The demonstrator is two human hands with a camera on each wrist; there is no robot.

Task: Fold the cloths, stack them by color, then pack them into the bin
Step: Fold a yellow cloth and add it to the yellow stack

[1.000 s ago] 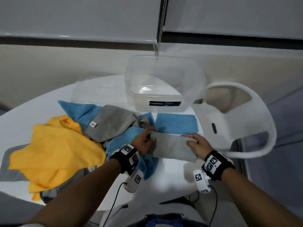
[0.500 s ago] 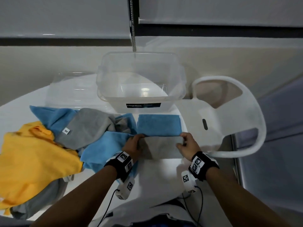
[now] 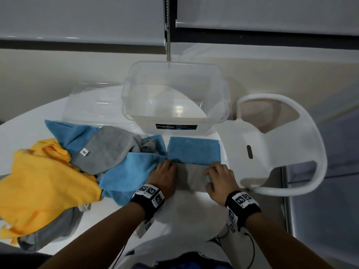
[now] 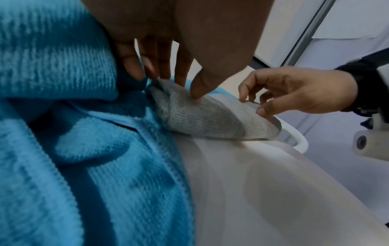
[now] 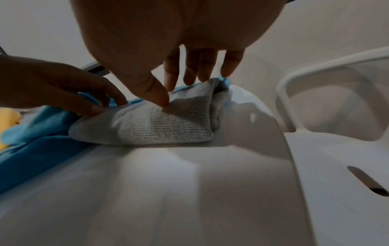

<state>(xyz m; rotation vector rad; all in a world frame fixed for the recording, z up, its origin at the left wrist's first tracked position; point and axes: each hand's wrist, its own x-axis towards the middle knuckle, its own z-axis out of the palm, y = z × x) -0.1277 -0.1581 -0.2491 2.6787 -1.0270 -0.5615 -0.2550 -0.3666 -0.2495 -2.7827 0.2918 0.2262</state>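
A folded grey cloth (image 3: 191,177) lies on the white table (image 3: 182,214), right in front of a folded blue cloth (image 3: 194,151). My left hand (image 3: 169,166) pinches its left end, thumb on top and fingers at the far edge, as the left wrist view shows on the grey cloth (image 4: 210,119). My right hand (image 3: 211,171) pinches the right end the same way, seen on the grey cloth (image 5: 160,129) in the right wrist view. The clear bin (image 3: 136,105) stands empty behind the blue cloth.
Left of my hands lies a loose pile: a blue cloth (image 3: 128,175), a grey cloth (image 3: 108,150), a yellow cloth (image 3: 44,183). A clear lid (image 3: 93,105) lies left of the bin. A white chair (image 3: 281,144) stands close at the table's right edge.
The grey cloth lay slanted and longer a second ago; it now sits shorter and square against the blue folded cloth. Both hands have come closer together on it.
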